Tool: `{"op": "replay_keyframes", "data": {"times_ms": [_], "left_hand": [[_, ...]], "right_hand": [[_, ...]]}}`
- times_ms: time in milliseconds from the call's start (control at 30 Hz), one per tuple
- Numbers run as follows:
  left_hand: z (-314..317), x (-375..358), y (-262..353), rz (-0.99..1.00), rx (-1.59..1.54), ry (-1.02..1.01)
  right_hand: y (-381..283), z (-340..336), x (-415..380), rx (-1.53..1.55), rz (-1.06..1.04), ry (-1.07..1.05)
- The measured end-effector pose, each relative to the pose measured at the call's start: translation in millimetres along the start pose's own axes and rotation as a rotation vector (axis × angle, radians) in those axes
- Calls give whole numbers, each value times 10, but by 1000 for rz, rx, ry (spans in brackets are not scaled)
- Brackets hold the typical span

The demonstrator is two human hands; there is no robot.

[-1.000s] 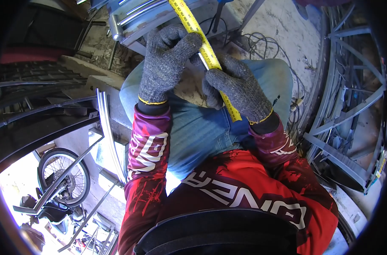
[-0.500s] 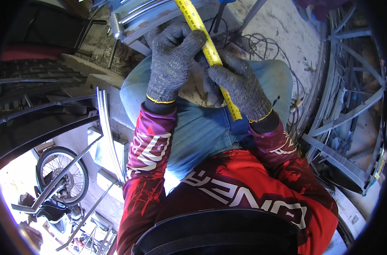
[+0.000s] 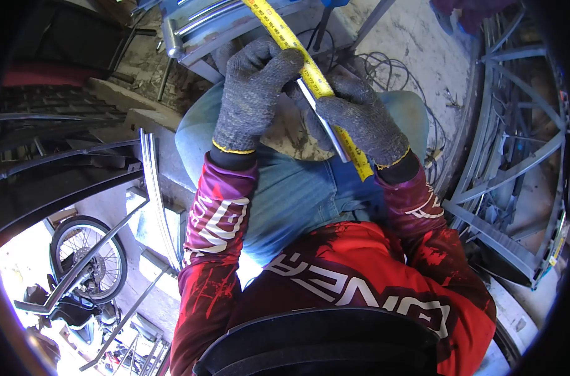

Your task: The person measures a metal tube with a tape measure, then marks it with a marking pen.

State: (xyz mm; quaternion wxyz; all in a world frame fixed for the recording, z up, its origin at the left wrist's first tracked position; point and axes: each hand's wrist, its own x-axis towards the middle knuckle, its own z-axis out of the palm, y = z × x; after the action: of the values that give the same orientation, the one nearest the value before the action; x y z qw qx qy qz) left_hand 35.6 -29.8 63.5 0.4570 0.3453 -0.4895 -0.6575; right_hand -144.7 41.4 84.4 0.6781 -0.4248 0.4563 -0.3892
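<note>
Head view shows tape (image 3: 314, 78) between gloved fingers (image 3: 285, 64).

On my yellow tape measure (image 3: 275, 26) I can read 163 and 164 near the top; other numbers blur. White letters cross my red shirt (image 3: 354, 285), seemingly O, N, E, the last unclear; my left sleeve (image 3: 217, 219) shows part of similar lettering.

The tape measure (image 3: 314, 76) is yellow with black markings, the gloves (image 3: 248, 100) grey with yellow hems, the shirt (image 3: 354, 250) red and maroon, the jeans (image 3: 291, 203) blue.
</note>
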Motion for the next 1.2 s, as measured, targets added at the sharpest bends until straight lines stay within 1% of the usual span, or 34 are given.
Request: {"op": "replay_keyframes", "data": {"times_ms": [67,167,300,400,467,500,567,600,667,800,867,1000,1067,1200], "left_hand": [[-72,21,-31,-27,-74,-37],[-100,-15,12,-70,-116,-35],[-138,-18,-8,-66,-72,-81],[-164,-15,32,-60,-58,-96],[-236,11,106,115,218,-341],[-219,16,121,117,217,-345],[-196,-3,142,290,419,-403],[-193,-6,127,291,420,-402],[-148,-5,83,301,361,-351],[-75,-34,120,317,357,-318],[-76,-37,107,289,372,-317],[-106,-28,94,234,322,-330],[-133,9,91,346,440,-373],[-115,7,90,364,446,-348]], "right_hand": [[-3,-12,-7,32,-2,-19],[25,5,-17,72,-24,-28],[8,-47,-16,49,-38,-61],[18,-88,-4,-28,-42,-121],[13,-64,-14,98,-101,-123],[-3,-61,-30,96,-104,-119],[-40,-53,-57,104,-97,-87],[-38,-56,-58,103,-98,-88],[-28,-82,-61,133,-147,-158],[-79,-89,-83,39,-221,-125],[-119,-84,-114,89,-55,-113],[-112,-116,-107,-23,-73,-136],[-40,-102,-98,-22,-100,-121],[-26,-107,-96,-27,-108,-110]]}}
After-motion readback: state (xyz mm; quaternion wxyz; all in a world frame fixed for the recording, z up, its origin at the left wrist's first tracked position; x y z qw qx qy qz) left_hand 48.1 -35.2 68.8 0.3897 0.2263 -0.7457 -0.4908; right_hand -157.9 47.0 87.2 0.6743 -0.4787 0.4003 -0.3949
